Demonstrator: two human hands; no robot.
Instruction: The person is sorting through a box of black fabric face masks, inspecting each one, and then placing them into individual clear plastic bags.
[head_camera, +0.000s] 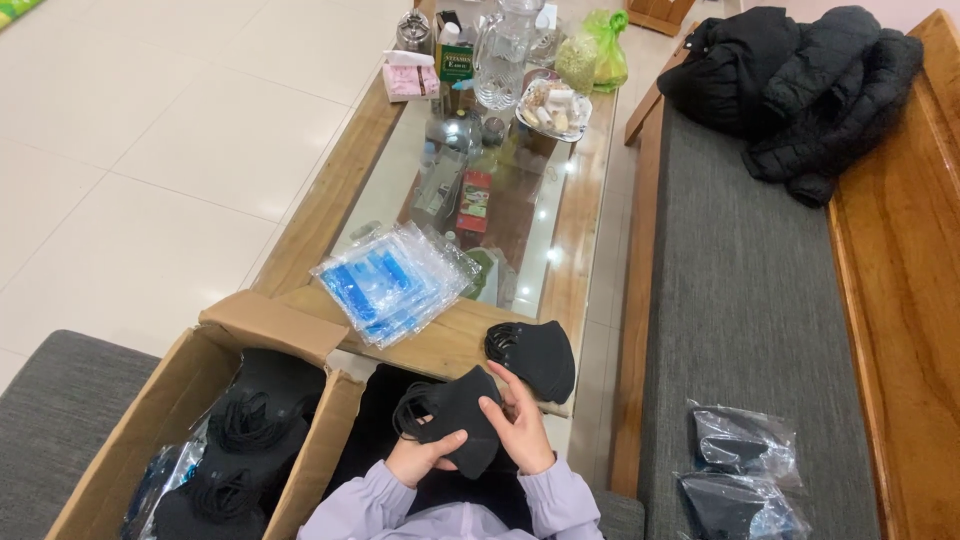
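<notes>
Both hands grasp one black face mask (455, 415) above the lap: the left hand (420, 458) pinches its lower edge, the right hand (520, 430) grips its right side with fingers laid across the fabric. Just beyond, a small stack of black masks (533, 356) rests on the wooden table edge (440, 350), beside a pile of clear blue-printed bags (395, 280). An open cardboard box (170, 410) of masks stands left; two bagged masks (745, 470) lie on the grey bench cushion (740, 300).

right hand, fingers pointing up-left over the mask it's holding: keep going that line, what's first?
Likely the stack of clear blue-printed bags on the table edge, past the held black mask. Right hand; depth is unclear.
</notes>
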